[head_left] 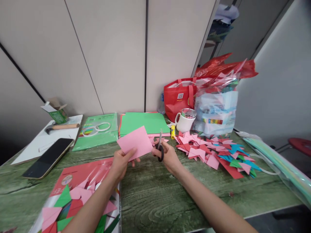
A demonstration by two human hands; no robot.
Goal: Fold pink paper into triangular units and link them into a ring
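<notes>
My left hand [120, 162] pinches a pink sheet of paper [135, 142] by its lower edge and holds it above the green wood-grain table [155, 197]. My right hand [167, 157] grips black-handled scissors [160, 146], blades pointing up, right at the sheet's right edge. Small pink offcuts [159, 140] lie just behind the scissors.
A pile of folded pink, red, blue and green paper shapes [216, 153] lies to the right. Behind are a stack of coloured paper [143, 123], a white mug [185, 121], a glue stick [172, 131], a red bag [178, 97] and plastic bags. Left: phone [48, 157], hammer [62, 127], tape rings [96, 128], paper pack [80, 191].
</notes>
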